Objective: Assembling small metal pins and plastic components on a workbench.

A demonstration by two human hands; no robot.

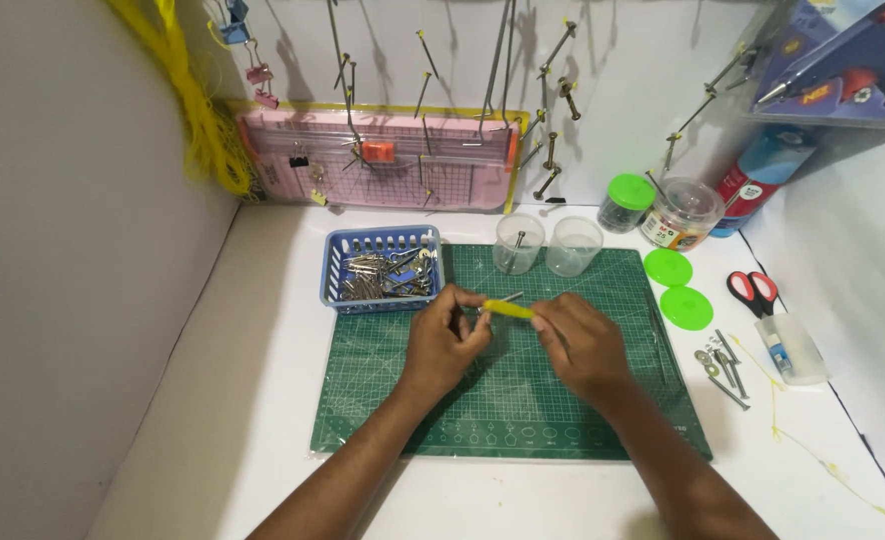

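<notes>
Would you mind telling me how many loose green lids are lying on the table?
2. One green lid lies just off the cutting mat's far right corner; the other green lid lies right in front of it. A third is screwed on a jar, not loose.

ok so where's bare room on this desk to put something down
Bare white desk left of the green mat, below the blue basket; also the mat's near edge. Crowded right of it: green lids, scissors, bolts.
</notes>
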